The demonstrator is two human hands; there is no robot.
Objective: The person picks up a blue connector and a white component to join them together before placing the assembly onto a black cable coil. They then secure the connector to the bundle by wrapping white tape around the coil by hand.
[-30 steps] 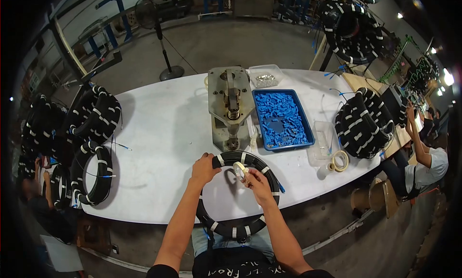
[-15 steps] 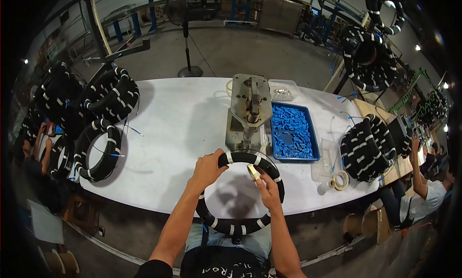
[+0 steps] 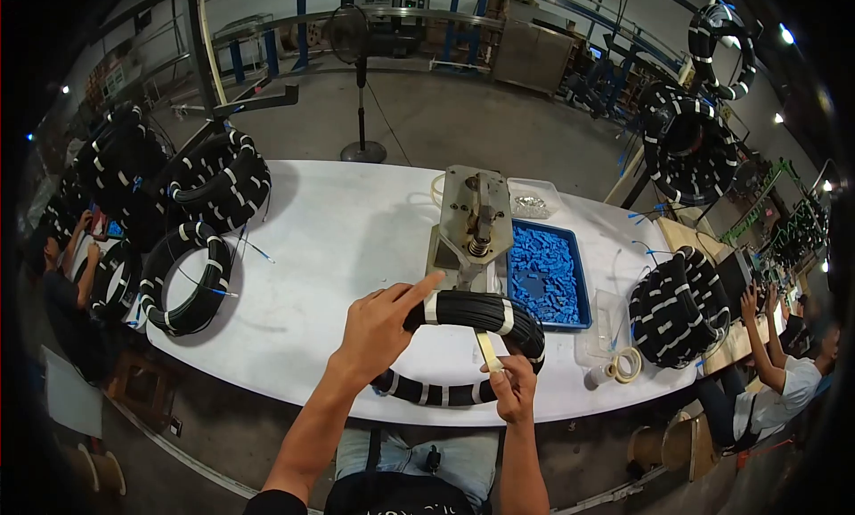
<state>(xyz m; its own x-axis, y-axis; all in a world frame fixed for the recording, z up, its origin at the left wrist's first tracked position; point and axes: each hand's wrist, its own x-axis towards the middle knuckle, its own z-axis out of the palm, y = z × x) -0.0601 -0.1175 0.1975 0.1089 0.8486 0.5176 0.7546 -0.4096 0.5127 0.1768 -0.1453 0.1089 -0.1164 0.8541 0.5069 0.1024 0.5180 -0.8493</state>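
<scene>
My left hand (image 3: 378, 326) grips the left side of a black cable coil (image 3: 472, 311), its index finger stretched out along the top. White bands of tape wrap the coil at intervals. It is tilted over the front of the table, just before a metal bench press (image 3: 470, 216). My right hand (image 3: 515, 388) pinches a pale yellow piece of masking tape (image 3: 487, 349) inside the ring, and the tape's upper end meets the coil's far side. The fingers partly hide the tape's lower end.
A blue tray (image 3: 583, 283) of small blue parts and a clear box (image 3: 543, 194) sit beside the press. Tape rolls (image 3: 627, 364) lie at right. Taped coils stand at left (image 3: 187, 279) and right (image 3: 681, 306). People work at both sides; a fan (image 3: 362, 96) stands behind.
The coil's far side has tipped up and shows its outer face. My right hand has moved down and slightly right with the tape, and my left index finger has stretched out.
</scene>
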